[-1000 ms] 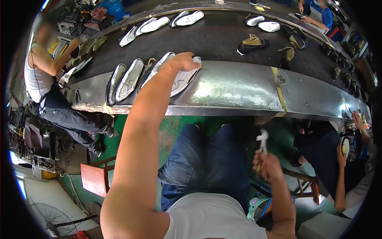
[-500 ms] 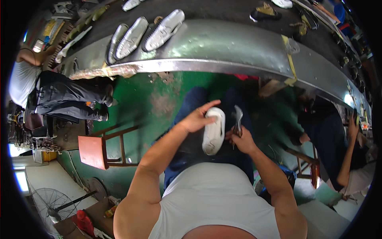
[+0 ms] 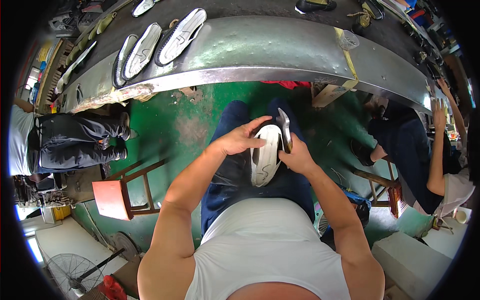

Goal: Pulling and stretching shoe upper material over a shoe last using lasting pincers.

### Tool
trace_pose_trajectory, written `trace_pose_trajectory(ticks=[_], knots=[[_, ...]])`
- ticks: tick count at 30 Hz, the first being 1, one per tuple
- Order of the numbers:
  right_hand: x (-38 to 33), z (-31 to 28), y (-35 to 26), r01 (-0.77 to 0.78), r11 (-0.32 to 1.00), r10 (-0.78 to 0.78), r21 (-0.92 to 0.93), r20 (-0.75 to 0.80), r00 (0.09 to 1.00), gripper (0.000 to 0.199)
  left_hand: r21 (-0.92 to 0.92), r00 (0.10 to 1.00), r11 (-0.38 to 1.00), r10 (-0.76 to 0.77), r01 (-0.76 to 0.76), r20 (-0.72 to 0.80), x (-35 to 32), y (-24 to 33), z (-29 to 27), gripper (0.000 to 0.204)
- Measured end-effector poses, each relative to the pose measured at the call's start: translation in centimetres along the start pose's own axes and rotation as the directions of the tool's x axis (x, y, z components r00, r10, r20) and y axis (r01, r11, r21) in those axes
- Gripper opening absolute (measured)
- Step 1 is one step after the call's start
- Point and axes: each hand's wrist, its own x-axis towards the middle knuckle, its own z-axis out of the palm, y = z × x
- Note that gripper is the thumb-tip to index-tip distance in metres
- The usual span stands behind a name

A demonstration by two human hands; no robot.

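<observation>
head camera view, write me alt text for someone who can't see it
A person's left hand holds a white shoe above their lap, while the right hand grips a metal-headed tool beside it. In front, more white shoes lie on a metal-edged bench; other people are at both sides.

The shoe in front of me is white, marked with a dark curling line; the hand tool beside it has a silvery head. White shoes edged in black contrast with the silver-grey bench edge and yellow tape. My trousers are dark blue, my tank top white, the floor green with brownish blotches.
</observation>
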Motion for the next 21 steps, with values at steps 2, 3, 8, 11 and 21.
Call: trace_pose_trajectory(ticks=[2,3,8,11,21], knots=[[0.6,-0.2,-0.9,-0.004,0.991,-0.005,-0.132,-0.068,0.998,0.053,-0.029,1.000,0.999,0.012,-0.012,-0.018,0.3,-0.4,0.9,0.075],[1.3,-0.6,-1.2,0.284,0.941,-0.318,-0.186,-0.194,0.928,0.050,0.080,0.994,0.997,-0.008,0.017,-0.109,0.5,-0.3,1.7,0.070],[3.2,-3.9,-3.9,0.633,0.691,-0.634,-0.350,0.129,0.763,0.036,0.616,0.945,0.766,0.309,-0.182,-0.105,1.6,-2.4,1.8,0.057],[5.3,-4.5,-4.2,0.318,0.899,-0.317,-0.302,0.054,0.947,0.026,0.435,0.946,0.894,0.224,-0.104,-0.234,1.3,-1.4,2.3,0.055],[-4.5,-2.6,0.7,-0.341,0.792,0.328,0.506,0.119,0.937,0.027,0.085,0.850,0.991,0.132,-0.102,-0.510,-0.7,-3.6,0.8,0.043]])
